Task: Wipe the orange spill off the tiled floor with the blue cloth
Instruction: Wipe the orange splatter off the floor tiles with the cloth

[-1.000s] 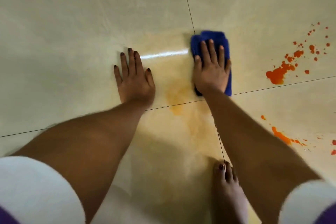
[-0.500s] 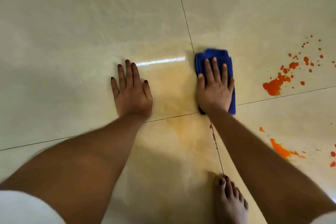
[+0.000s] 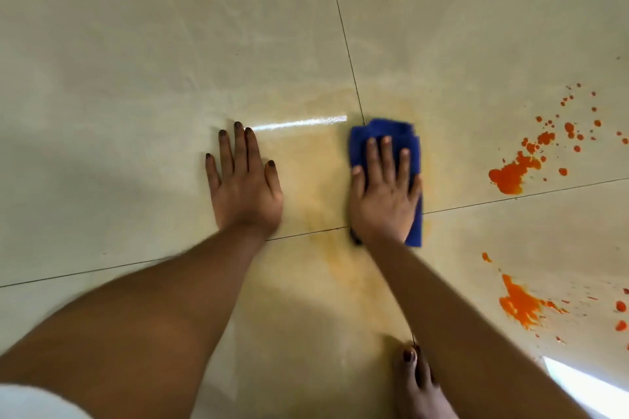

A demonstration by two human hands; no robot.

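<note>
On tiled floor (image 3: 136, 44), R hand (image 3: 383, 196) flat on blue cloth (image 3: 413, 146)

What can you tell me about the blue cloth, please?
The blue cloth is a deep blue, soft-looking fabric, folded into a thick, roughly oblong pad with layered edges showing at its far end. It lies flat on the floor, right of a tile joint, on a faint yellowish smear. The right hand presses on it with straight, spread fingers and covers most of it; blue shows beyond the fingertips and along the right side down to the wrist. The bright orange spill lies apart, further right.
</note>
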